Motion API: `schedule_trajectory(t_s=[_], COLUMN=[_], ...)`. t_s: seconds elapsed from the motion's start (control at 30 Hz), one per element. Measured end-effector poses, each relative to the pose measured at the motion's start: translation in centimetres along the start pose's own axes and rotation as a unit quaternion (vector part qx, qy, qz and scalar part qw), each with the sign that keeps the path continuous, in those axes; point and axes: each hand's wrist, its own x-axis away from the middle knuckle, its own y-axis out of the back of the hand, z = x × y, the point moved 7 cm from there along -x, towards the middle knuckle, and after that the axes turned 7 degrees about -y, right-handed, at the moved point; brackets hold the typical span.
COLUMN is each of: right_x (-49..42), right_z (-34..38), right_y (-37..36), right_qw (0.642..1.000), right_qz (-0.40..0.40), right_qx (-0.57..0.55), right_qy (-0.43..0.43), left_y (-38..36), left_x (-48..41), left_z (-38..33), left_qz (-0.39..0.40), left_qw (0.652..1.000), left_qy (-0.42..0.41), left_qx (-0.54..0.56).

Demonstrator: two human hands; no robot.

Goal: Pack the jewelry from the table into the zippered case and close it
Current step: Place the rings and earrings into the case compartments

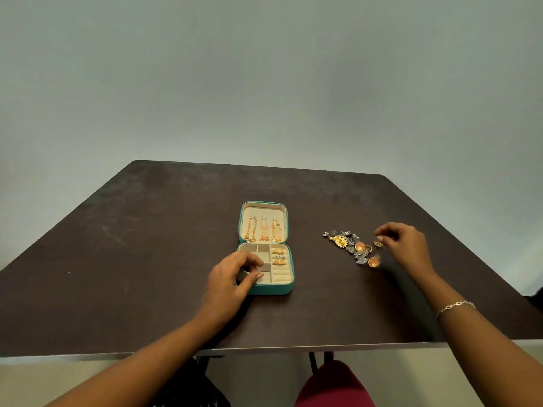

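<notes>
- Head view: your zippered case [266,290] lies open near the middle of the dark tabletop [132,245], well apart from every edge. Its lid [262,207] is folded back flat on the far side.
- Three chains [263,230] hang side by side inside the cream-lined lid.
- In the base, gold rings [278,257] sit in the ring rolls on the right, and small square compartments fill the left and middle.
- Your left hands-side: the left hand [232,274] hovers over the base's left compartments with fingers curled and thumb close to forefinger. You cannot tell whether it holds anything.
- The loose jewelry [349,246], silver and gold pieces in a pile, lies on the tabletop to the right of the case, apart from it.
- Your right hand [407,245] is at the pile's right end with fingers bent narrow, its forefinger tip just beside a small gold piece [378,244]. A real pinch cannot be told.
- A bracelet [455,306] circles your right wrist.
- The widest stretch of tabletop runs left of the case. The near edge shows a pale strip, and the far edge meets a plain wall [264,83].
</notes>
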Motion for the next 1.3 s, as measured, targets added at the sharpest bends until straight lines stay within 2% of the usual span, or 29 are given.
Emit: schedule_trajectory(t_s=[0.2,0.43,0.53,0.67,0.83,1.0,1.13,1.3], right_x=[-2.0,-2.0,-1.6,-0.1,4.9,9.7,11.5,11.8], right_z=[-3.2,-3.2,-2.8,0.8,9.4,15.4,17.0,16.8], right_y=[-1.0,-1.9,-1.5,-0.8,-2.8,-6.7,-8.8,-9.4], right_qw=[0.991,0.987,0.990,0.999,0.981,0.941,0.929,0.928], right_qz=[0.070,0.060,0.039,0.021,0.156,0.290,0.306,0.312], right_qx=[0.091,0.140,0.126,0.038,-0.089,-0.078,-0.045,-0.049], right_qy=[-0.065,-0.059,-0.053,-0.003,0.076,0.159,0.202,0.198], left_y=[-0.1,0.0,0.0,0.0,0.0,0.0,0.2,0.0], left_x=[0.0,0.0,0.1,0.0,0.0,0.1,0.1,0.0], left_z=[0.0,0.0,0.0,-0.1,-0.2,-0.4,-0.8,-0.5], left_qz=[0.007,0.015,0.012,0.013,0.013,0.010,0.000,0.003], left_qw=[1.000,1.000,1.000,1.000,1.000,1.000,1.000,0.999], left_qy=[0.008,0.014,0.014,0.009,0.003,-0.010,-0.030,-0.028], left_qx=[0.008,0.005,0.007,0.003,-0.002,-0.005,-0.008,-0.018])
